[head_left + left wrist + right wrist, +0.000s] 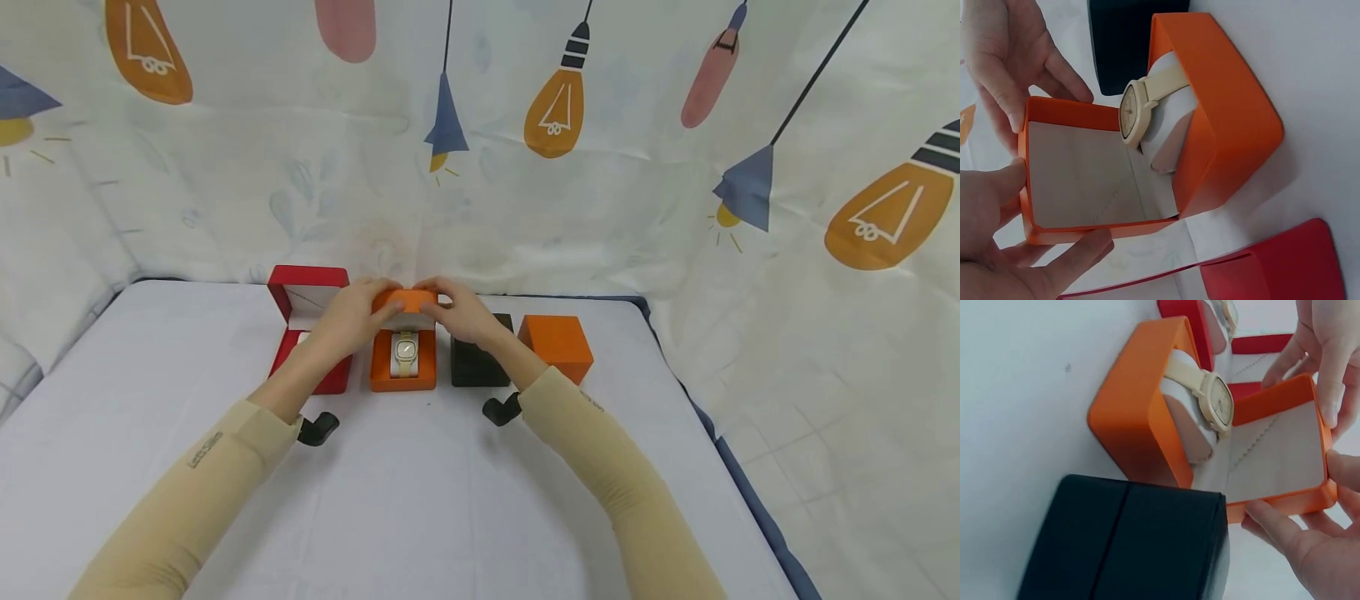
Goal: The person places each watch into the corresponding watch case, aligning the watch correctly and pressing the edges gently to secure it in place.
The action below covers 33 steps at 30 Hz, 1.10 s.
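An orange watch box [403, 384] stands with its hinged lid [406, 299] raised. Inside it, a cream-strapped watch [405, 349] is wrapped round a white cushion [1171, 140]. My left hand [347, 318] grips the lid's left side, thumb at the front rim and fingers behind. On the opposite side my right hand [467, 315] holds the lid the same way. Both wrist views show the lid's pale lining [1279, 453] between the two hands. Neither hand touches the watch.
Left of the orange box is an opened red box [307, 276], partly hidden by my left arm. To the right stand a closed dark box [480, 363] and a closed orange box [557, 346]. White cloth covers the table [420, 500]; a printed curtain [495, 217] hangs behind.
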Tool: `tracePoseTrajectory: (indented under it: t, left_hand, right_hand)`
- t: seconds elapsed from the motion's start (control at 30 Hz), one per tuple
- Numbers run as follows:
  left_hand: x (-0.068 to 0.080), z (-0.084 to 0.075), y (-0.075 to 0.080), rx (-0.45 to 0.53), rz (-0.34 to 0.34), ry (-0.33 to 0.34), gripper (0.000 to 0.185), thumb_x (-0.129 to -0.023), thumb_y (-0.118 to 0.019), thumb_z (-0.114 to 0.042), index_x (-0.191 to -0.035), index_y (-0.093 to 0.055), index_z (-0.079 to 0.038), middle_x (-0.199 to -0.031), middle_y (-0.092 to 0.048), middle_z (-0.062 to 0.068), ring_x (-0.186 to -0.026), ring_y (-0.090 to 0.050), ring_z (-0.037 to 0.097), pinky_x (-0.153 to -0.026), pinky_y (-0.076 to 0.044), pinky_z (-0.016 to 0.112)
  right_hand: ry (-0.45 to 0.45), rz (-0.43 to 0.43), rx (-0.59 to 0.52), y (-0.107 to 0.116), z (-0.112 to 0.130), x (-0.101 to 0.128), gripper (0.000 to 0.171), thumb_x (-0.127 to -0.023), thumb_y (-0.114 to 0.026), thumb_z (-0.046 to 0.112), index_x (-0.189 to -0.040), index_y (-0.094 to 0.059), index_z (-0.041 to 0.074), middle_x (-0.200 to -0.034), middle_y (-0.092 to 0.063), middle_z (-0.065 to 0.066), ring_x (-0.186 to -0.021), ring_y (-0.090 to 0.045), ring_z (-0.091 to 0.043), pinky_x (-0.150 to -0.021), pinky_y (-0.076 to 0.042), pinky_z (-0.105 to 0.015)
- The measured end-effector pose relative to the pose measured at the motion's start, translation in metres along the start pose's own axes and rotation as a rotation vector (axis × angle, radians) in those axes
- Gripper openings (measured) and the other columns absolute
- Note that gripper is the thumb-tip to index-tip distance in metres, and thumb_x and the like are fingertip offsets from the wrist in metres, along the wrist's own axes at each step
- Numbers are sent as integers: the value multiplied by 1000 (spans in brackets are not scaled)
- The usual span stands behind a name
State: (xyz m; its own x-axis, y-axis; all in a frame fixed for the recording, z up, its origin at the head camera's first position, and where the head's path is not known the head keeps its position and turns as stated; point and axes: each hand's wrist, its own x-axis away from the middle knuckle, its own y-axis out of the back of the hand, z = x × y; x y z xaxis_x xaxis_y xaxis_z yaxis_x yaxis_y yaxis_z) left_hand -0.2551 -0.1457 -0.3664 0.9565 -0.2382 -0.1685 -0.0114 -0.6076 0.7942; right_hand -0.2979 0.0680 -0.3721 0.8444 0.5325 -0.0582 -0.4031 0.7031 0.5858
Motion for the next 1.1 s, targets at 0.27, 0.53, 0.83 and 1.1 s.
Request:
tracePoseTrajectory:
  t: [0.27,0.53,0.83,1.1]
  left_hand:
    - [7,-1,-4,-27,-32,-9,49,-104,-63,-28,-145,-55,-3,-134,-55,24,-115,-56,42,-101,-49,59]
    - [11,1,-7,-7,-50,-27,49,-102,-67,-28,-144,-58,-5,-133,-56,21,-116,-55,40,-102,-48,58]
    - [15,6,-14,5,-78,-64,46,-101,-69,-26,-141,-60,-6,-136,-54,21,-122,-52,41,-105,-46,58]
    - [23,12,-18,15,-95,-116,44,-99,-71,-25,-138,-62,-7,-134,-55,20,-121,-54,40,-104,-47,58]
  right_hand:
    - [4,-41,22,-7,2,8,39,-106,-59,20,-145,-58,19,-146,-56,-2,-138,-50,-27,-111,-43,-42]
    - [-6,-51,-1,-9,5,14,36,-105,-61,16,-141,-60,16,-146,-55,-4,-140,-48,-27,-110,-44,-40]
    - [54,-79,45,-13,2,18,33,-104,-62,13,-137,-61,11,-141,-58,-7,-138,-49,-22,-113,-40,-40]
    - [69,-77,64,-19,-5,22,32,-103,-64,13,-135,-63,13,-141,-59,-5,-138,-49,-27,-109,-45,-47]
